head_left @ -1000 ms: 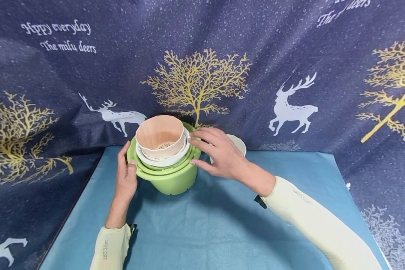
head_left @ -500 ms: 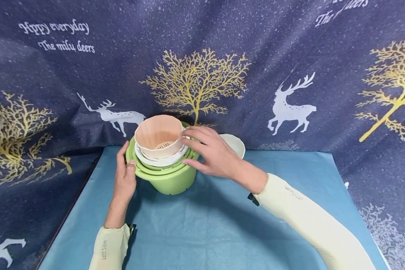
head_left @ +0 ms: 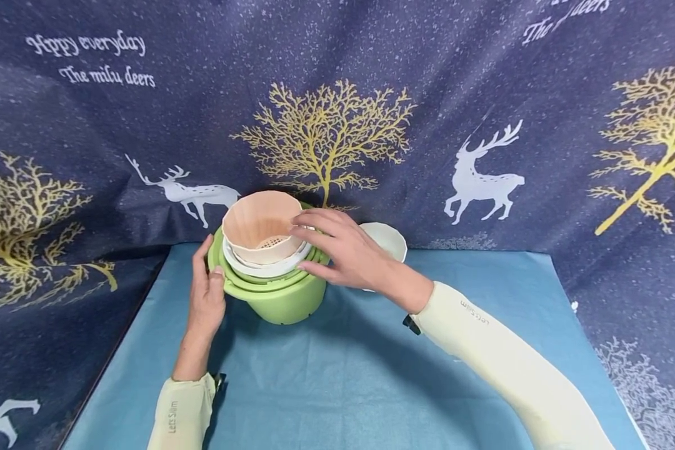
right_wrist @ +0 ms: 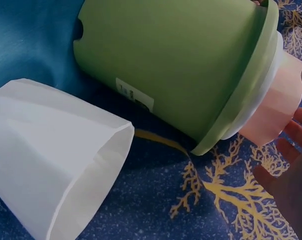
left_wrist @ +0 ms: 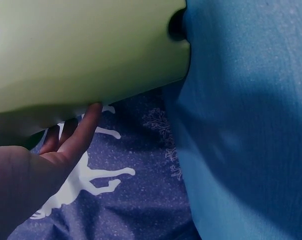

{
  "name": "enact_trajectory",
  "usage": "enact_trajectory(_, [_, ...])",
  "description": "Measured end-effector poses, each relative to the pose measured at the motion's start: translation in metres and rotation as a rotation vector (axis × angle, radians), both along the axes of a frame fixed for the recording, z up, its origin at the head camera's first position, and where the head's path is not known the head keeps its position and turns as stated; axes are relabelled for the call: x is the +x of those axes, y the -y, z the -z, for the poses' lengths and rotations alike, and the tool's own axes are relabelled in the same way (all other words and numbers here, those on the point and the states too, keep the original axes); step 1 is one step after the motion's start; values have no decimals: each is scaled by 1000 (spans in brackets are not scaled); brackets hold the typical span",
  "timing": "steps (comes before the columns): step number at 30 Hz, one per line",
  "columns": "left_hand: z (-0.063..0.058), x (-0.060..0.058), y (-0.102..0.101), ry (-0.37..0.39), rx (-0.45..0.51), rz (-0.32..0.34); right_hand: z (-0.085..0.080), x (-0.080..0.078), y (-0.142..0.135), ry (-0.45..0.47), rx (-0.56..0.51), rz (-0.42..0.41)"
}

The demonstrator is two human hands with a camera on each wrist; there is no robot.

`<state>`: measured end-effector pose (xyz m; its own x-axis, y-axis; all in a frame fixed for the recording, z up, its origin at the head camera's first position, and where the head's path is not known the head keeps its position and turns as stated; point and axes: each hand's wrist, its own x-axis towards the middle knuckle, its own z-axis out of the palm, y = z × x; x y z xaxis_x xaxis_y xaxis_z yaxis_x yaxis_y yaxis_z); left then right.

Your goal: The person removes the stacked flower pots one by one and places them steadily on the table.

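A pink flowerpot [head_left: 250, 226] with a wavy rim and drainage holes in its base sits nested in a white pot [head_left: 265, 270]. Both stand inside stacked green flowerpots [head_left: 287, 303], tilted towards me. My left hand [head_left: 207, 299] holds the left rim of the outer green flowerpot, thumb over the front and fingers along its outside. In the left wrist view those fingers [left_wrist: 86, 127] lie against the green wall. My right hand [head_left: 349, 250] is spread, with its fingertips right at the pink pot's right rim. The right wrist view shows its fingers [right_wrist: 290, 132] beside the pink wall.
A separate white pot [head_left: 390, 239] stands behind my right hand, close to the back cloth, and its mouth shows in the right wrist view. Blue cloth [head_left: 343, 375] covers the table. A dark blue backdrop [head_left: 427, 75] with deer and trees hangs behind.
My right hand has moved left, from beside the white rim to the pink pot's edge. The left hand keeps its place on the green flowerpot. More of the separate white pot shows.
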<state>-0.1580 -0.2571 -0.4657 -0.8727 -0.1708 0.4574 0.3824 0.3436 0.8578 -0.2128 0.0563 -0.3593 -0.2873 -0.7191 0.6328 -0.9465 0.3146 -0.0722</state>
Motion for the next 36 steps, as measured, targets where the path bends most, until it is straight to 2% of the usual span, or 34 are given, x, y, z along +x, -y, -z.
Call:
enact_trajectory(8, [1, -1, 0, 3, 2, -8, 0, -3, 10, 9, 25, -14])
enact_trajectory(19, [1, -1, 1, -3, 17, 22, 2, -8, 16, 17, 19, -46])
enact_trajectory(27, [2, -2, 1, -4, 21, 26, 5, -10, 18, 11, -19, -73])
enact_trajectory(36, [1, 0, -1, 6, 28, 23, 9, -10, 24, -10, -56, -60])
